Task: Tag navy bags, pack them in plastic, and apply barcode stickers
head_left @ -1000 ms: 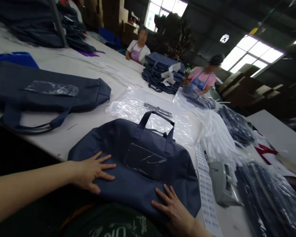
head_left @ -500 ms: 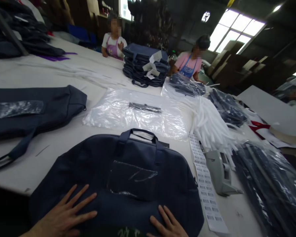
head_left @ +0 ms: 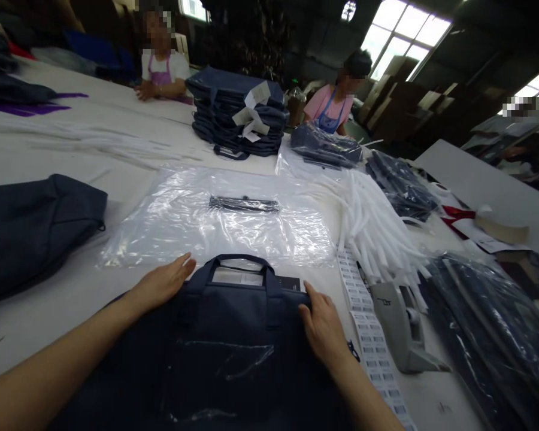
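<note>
A dark navy bag [head_left: 224, 335] lies flat in front of me, its carry handle [head_left: 242, 258] pointing away. A clear plastic pocket [head_left: 215, 377] is on its upward face. My left hand [head_left: 164, 282] is at the bag's top edge, left of the handle, fingers stretched forward. My right hand [head_left: 324, 323] rests at the top edge on the right, thumb and forefinger apart. Neither hand visibly grips the fabric. A black card tag [head_left: 290, 283] shows behind the top edge, close to my right fingertips. The bag's lower part is out of view.
Clear plastic bags [head_left: 233, 233] lie beyond the handle. Rightward are a barcode label strip [head_left: 372, 341], a grey tape dispenser [head_left: 397, 329], white strips [head_left: 377, 227] and wrapped bags [head_left: 489, 335]. Another navy bag [head_left: 40, 227] lies left. Two people stand beyond a bag stack [head_left: 238, 111].
Both my hands have moved forward from the bag's lower face to its top edge. The view has shifted, and the bag now sits lower in it.
</note>
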`<state>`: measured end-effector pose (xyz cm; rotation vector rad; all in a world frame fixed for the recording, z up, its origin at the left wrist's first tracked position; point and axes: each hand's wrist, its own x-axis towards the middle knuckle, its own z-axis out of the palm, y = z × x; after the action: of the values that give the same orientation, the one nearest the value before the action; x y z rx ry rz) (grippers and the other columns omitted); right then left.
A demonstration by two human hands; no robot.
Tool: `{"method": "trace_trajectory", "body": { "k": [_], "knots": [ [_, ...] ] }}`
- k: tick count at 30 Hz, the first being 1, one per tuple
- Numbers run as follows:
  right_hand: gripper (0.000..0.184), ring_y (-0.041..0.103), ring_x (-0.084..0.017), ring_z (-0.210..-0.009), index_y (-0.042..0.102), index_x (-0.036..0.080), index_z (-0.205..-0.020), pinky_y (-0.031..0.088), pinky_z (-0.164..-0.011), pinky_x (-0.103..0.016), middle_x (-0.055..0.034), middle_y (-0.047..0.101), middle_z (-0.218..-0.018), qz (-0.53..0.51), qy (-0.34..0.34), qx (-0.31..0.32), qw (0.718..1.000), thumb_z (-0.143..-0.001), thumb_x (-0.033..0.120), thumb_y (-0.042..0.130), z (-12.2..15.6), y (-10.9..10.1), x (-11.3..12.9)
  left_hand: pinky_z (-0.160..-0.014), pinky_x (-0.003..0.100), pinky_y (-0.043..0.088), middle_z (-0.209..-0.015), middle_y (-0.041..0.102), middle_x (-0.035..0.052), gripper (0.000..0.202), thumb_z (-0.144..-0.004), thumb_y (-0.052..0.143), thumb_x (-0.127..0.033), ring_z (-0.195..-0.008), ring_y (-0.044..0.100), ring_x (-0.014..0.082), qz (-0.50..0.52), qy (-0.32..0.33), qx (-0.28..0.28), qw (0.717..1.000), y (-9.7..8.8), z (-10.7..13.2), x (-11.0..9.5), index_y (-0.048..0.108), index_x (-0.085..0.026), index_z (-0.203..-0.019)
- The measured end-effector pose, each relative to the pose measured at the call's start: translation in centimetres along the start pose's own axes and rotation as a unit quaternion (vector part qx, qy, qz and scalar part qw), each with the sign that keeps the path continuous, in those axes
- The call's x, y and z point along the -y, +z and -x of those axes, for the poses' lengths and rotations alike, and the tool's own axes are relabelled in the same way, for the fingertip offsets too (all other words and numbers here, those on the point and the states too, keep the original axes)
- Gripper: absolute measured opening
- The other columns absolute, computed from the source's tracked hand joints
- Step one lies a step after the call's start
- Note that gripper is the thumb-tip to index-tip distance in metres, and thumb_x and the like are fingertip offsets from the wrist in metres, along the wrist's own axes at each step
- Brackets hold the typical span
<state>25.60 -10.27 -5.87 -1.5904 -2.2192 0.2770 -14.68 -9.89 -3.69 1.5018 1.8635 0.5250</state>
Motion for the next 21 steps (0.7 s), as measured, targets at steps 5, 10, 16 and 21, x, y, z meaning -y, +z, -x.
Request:
{"method": "trace_trajectory", "body": {
  "k": [5, 10, 16, 21],
  "knots": [
    [0.062, 0.063, -0.027, -0.099, 0.032, 0.017, -0.144, 0.044, -0.094, -0.048, -0.012, 0.068, -0.102, -0.223, 0.026, 0.092, 0.97, -0.095, 0.055, 0.026, -5.6, 0.0, 4.0, -0.088, 0.039, 0.053, -0.14, 0.046, 0.0188, 0.091, -0.084, 0.014, -0.077, -0.104, 0.062, 0.0265, 0.326, -0.038, 0.079, 0.941, 0.2, -0.4, -5.5, 0.022, -0.012, -0.147],
    [0.081, 0.067, -0.024, -0.095, 0.004, 0.015, -0.15, 0.046, -0.094, -0.049, -0.0097, 0.071, -0.086, -0.488, -0.044, 0.108, 0.865, -0.088, 0.066, -0.008, -1.0, -0.6, 3.7, -0.079, 0.042, 0.055, -0.112, 0.066, 0.0106, 0.08, -0.085, 0.015, -0.076, -0.063, 0.063, 0.018, 0.467, 0.07, 0.069, 0.879, 0.1, 6.0, -2.2, 0.045, -0.023, -0.138],
    [0.028, 0.064, -0.023, -0.098, 0.068, 0.02, -0.106, 0.045, -0.093, -0.041, -0.0087, 0.071, -0.096, -0.234, -0.263, 0.203, 0.914, -0.091, 0.037, 0.053, 2.0, 0.5, 4.2, -0.1, 0.039, 0.044, -0.075, 0.069, 0.0051, 0.058, -0.085, 0.04, -0.07, -0.104, 0.061, 0.0292, 0.142, 0.118, 0.006, 0.983, -0.4, 5.8, -1.8, 0.073, -0.023, -0.08],
    [0.02, 0.064, -0.019, -0.094, 0.068, 0.022, -0.103, 0.05, -0.086, -0.032, -0.0056, 0.071, -0.098, -0.244, -0.22, 0.079, 0.941, -0.087, 0.022, 0.057, -0.9, -1.1, 3.3, -0.098, 0.033, 0.043, -0.118, 0.064, 0.006, 0.037, -0.09, 0.046, -0.041, -0.11, 0.056, 0.0236, -0.137, 0.282, -0.017, 0.949, 2.4, -2.1, -8.7, 0.063, -0.02, -0.117]
  ]
}}
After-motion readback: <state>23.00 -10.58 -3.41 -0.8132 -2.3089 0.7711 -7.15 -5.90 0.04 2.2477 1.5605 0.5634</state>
